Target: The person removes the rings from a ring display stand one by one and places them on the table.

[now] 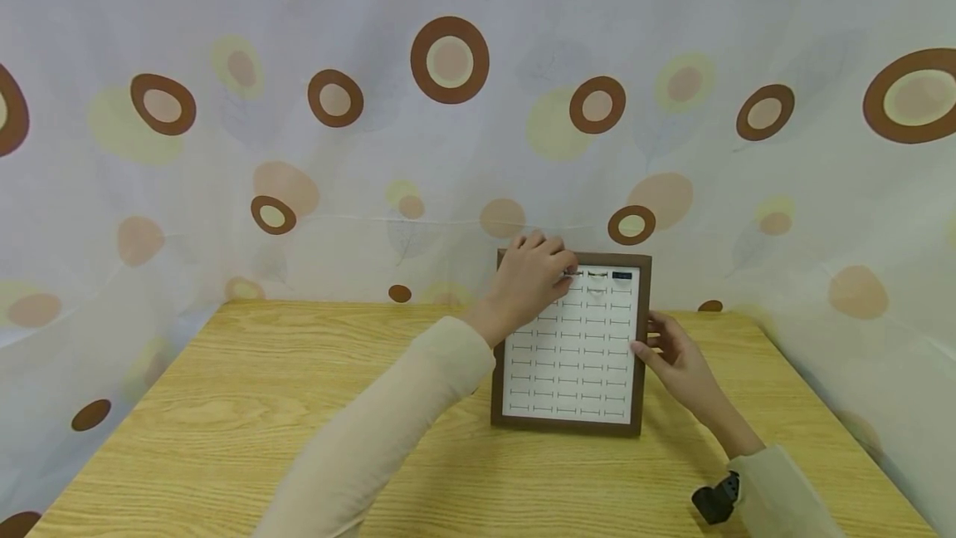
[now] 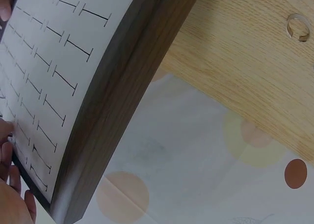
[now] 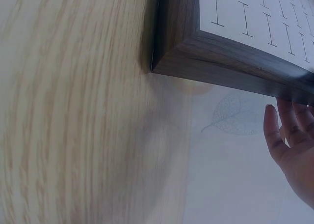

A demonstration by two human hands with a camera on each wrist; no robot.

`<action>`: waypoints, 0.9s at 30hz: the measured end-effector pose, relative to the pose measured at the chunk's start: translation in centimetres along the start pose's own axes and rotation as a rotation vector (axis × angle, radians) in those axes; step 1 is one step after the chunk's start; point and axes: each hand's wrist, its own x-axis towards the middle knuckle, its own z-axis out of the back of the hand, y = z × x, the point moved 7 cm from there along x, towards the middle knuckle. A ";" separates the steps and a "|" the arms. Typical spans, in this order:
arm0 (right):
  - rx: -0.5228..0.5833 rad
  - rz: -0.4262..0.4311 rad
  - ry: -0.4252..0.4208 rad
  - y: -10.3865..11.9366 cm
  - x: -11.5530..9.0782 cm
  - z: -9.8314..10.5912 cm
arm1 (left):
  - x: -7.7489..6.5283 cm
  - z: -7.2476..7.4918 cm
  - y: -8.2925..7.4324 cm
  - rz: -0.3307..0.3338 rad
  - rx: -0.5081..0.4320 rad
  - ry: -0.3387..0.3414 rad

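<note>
A ring display board (image 1: 568,364), white with rows of short slots in a dark wood frame, stands tilted back on the table. My left hand (image 1: 529,279) is at its top row, forefinger and thumb pinching a small ring (image 1: 573,273) at a slot. Right of it sit another thin ring (image 1: 597,275) and a small dark piece (image 1: 621,276) in the top right slot. My right hand (image 1: 675,359) grips the frame's right side, thumb on the front and fingers behind; the right wrist view shows these fingers (image 3: 287,118) along the frame edge.
In the left wrist view an open-ended silver ring (image 2: 298,27) lies on the wooden table (image 1: 246,405), left of the board. A patterned curtain (image 1: 508,156) hangs close behind the table and along both sides.
</note>
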 end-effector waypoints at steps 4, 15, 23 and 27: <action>0.001 0.003 -0.002 0.0 0.0 0.0 | 0.1 0.0 0.1 0.016 -0.011 -0.012; -0.013 -0.003 -0.004 -0.2 -0.1 0.0 | 0.1 0.2 0.0 0.032 0.008 -0.010; -0.011 -0.003 -0.003 -0.1 -0.1 -0.1 | 0.1 0.0 0.1 0.028 -0.010 -0.003; -0.006 -0.003 0.001 -0.1 -0.1 -0.1 | 0.1 0.0 0.2 0.024 -0.014 0.011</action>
